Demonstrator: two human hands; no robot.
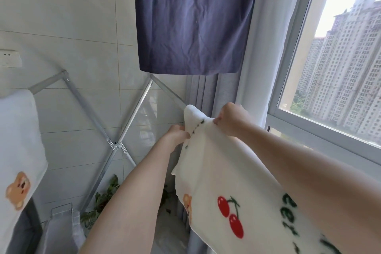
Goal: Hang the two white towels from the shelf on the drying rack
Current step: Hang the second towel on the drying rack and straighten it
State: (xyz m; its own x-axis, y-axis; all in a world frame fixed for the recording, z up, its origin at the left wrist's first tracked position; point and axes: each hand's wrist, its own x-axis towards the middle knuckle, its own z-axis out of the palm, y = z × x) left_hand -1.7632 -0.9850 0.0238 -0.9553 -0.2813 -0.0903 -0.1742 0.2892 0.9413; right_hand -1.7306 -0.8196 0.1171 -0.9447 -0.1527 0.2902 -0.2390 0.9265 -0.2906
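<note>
A white towel [224,173] with red cherries, a small bear and green lettering lies draped over the right rail of the silver drying rack [115,144]. My left hand [177,135] pinches the towel's left edge near the top. My right hand [231,118] pinches its top fold, just to the right. A second white towel [18,136] with a bear print hangs over the rack's left rail at the left edge of the view.
A dark blue cloth [193,18] hangs overhead at the centre. Grey and white curtains [206,93] and a window [334,51] stand on the right. A tiled wall with a socket [10,57] is on the left. A leafy plant [107,194] sits on the floor below.
</note>
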